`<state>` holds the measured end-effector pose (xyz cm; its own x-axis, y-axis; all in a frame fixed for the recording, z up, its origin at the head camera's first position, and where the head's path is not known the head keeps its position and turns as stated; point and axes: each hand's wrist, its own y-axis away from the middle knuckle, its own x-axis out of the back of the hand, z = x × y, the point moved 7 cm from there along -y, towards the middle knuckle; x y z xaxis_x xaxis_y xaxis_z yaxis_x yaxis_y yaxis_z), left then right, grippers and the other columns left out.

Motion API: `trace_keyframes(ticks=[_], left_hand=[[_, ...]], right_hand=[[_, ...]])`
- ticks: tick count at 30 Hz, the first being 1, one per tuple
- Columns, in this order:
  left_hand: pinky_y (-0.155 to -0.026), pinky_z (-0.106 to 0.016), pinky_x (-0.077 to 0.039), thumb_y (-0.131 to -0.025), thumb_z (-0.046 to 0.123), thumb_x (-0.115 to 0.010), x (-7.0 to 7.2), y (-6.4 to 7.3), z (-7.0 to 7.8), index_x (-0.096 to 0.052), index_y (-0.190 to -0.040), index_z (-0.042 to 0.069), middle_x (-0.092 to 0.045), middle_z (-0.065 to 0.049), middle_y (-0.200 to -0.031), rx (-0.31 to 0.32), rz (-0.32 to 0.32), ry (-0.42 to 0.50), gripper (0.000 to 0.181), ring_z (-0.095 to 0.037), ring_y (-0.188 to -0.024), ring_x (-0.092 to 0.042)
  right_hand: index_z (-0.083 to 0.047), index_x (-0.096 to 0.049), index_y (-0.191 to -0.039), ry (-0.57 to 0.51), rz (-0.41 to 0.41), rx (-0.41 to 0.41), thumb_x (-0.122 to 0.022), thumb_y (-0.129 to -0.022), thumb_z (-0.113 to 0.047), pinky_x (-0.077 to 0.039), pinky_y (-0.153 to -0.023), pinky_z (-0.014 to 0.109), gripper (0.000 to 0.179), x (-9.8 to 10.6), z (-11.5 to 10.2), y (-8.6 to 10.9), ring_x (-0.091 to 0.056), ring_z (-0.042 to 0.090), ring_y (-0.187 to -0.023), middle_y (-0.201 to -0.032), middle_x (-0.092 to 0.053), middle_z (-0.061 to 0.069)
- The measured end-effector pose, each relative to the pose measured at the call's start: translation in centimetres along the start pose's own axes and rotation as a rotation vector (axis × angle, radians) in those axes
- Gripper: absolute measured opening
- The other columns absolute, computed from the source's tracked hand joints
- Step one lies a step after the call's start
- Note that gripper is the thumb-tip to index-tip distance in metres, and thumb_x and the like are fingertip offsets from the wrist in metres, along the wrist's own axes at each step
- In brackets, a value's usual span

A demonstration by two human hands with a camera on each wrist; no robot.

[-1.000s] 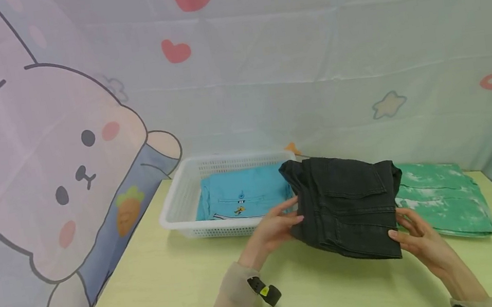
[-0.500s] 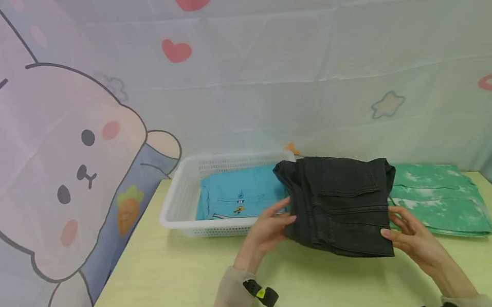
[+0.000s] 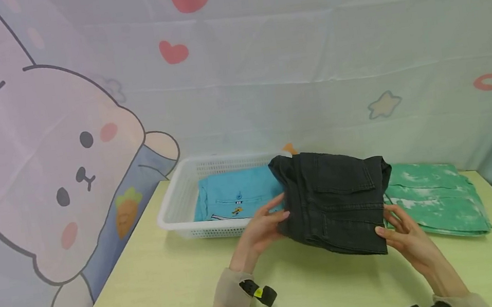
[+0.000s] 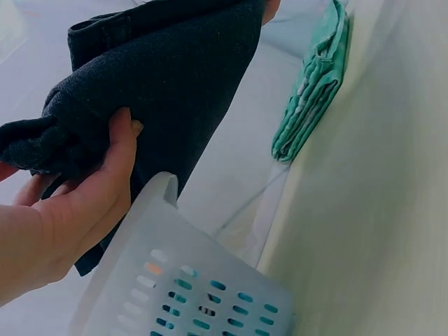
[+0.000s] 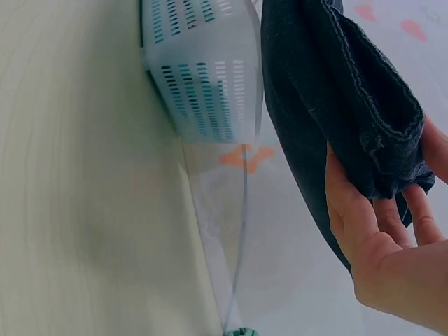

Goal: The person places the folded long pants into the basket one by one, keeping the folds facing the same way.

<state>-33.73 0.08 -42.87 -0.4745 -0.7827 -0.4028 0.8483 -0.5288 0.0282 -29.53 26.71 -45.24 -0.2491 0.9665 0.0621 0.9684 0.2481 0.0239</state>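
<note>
Folded black denim jeans (image 3: pixel 333 199) hang above the table, held between both hands. My left hand (image 3: pixel 258 232) grips their left edge, thumb and fingers on either side of the cloth, as the left wrist view shows. On the opposite edge my right hand (image 3: pixel 409 241) pinches the lower corner; in the right wrist view its fingers curl around the folded layers. Behind and left of the jeans stands a white plastic basket (image 3: pixel 172 217), its right end partly covered by them. Inside lies a folded blue garment (image 3: pixel 237 191) with a small button and embroidery.
A folded green-and-white patterned garment (image 3: pixel 439 200) lies at the right back of the pale yellow table (image 3: pixel 152 295). Close behind the table hangs a cloth backdrop (image 3: pixel 263 68) printed with a rabbit and hearts. A thin cord (image 5: pixel 241 245) runs along its foot.
Both hands have carried the black jeans a little leftward and slightly up, closer over the basket's right end. The basket and the green garment stay in place.
</note>
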Motion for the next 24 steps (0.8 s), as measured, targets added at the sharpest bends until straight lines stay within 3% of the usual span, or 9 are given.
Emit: trace_keyframes(ticks=[4, 7, 8, 11, 14, 15, 24], left_hand=[[-0.082, -0.037, -0.046, -0.091, 0.002, -0.043, 0.3, 0.3, 0.5, -0.021, -0.143, 0.018, -0.028, -0.022, -0.142, -0.019, -0.009, 0.004, 0.059, -0.013, -0.098, -0.057], [-0.08, -0.036, -0.047, -0.091, 0.002, -0.044, 0.6, 0.5, 0.7, -0.021, -0.143, 0.018, -0.03, -0.022, -0.142, -0.028, -0.004, -0.001, 0.059, -0.013, -0.097, -0.058], [-0.079, -0.035, -0.047, -0.091, 0.002, -0.043, 0.7, 0.6, 0.8, -0.021, -0.143, 0.018, -0.03, -0.022, -0.142, -0.03, -0.001, -0.001, 0.059, -0.012, -0.097, -0.058], [-0.08, -0.035, -0.047, -0.091, 0.003, -0.043, 1.0, 0.8, 0.8, -0.019, -0.143, 0.017, -0.029, -0.022, -0.142, -0.032, -0.001, 0.005, 0.059, -0.012, -0.098, -0.058], [-0.08, -0.034, -0.047, -0.091, 0.004, -0.044, 1.2, 1.0, 0.9, -0.019, -0.144, 0.017, -0.028, -0.022, -0.143, -0.036, 0.005, 0.017, 0.06, -0.012, -0.099, -0.058], [-0.08, -0.034, -0.047, -0.091, 0.004, -0.044, 1.3, 1.0, 1.0, -0.019, -0.144, 0.017, -0.028, -0.022, -0.142, -0.039, 0.008, 0.021, 0.059, -0.012, -0.098, -0.058], [-0.081, -0.034, -0.046, -0.091, 0.006, -0.046, 2.3, 1.2, 1.6, -0.018, -0.144, 0.016, -0.036, -0.018, -0.139, -0.065, 0.025, 0.014, 0.061, -0.011, -0.097, -0.059]], right_hand=[[-0.031, -0.027, -0.132, -0.039, -0.011, 0.022, -0.048, -0.092, -0.014, -0.042, -0.085, 0.017, 0.048, -0.6, -0.3, -0.2, -0.035, -0.009, -0.117, -0.149, 0.009, 0.017], [-0.031, -0.028, -0.13, -0.064, -0.019, 0.03, -0.047, -0.092, -0.013, -0.042, -0.085, 0.015, 0.046, -1.0, -0.3, -0.4, -0.027, 0.005, -0.129, -0.149, 0.011, 0.016], [-0.031, -0.029, -0.13, -0.071, -0.025, 0.037, -0.047, -0.092, -0.013, -0.042, -0.085, 0.015, 0.046, -1.2, -0.3, -0.5, -0.028, 0.004, -0.129, -0.15, 0.009, 0.014], [-0.029, -0.031, -0.13, -0.101, -0.055, 0.092, -0.045, -0.092, -0.009, -0.044, -0.085, 0.017, 0.045, -1.6, -0.6, -0.7, -0.038, -0.002, -0.121, -0.148, -0.014, 0.001], [-0.026, -0.032, -0.13, -0.122, -0.075, 0.14, -0.044, -0.092, -0.007, -0.045, -0.084, 0.019, 0.044, -1.9, -0.8, -0.8, -0.046, -0.009, -0.109, -0.133, -0.031, -0.017], [-0.025, -0.032, -0.13, -0.12, -0.076, 0.149, -0.044, -0.092, -0.006, -0.045, -0.084, 0.02, 0.044, -1.9, -0.9, -0.9, -0.047, -0.008, -0.109, -0.129, -0.032, -0.021], [-0.023, -0.032, -0.131, -0.083, -0.054, 0.143, -0.047, -0.091, -0.008, -0.044, -0.084, 0.02, 0.045, -2.8, -1.4, -1.6, -0.045, -0.008, -0.11, -0.129, -0.032, -0.018]])
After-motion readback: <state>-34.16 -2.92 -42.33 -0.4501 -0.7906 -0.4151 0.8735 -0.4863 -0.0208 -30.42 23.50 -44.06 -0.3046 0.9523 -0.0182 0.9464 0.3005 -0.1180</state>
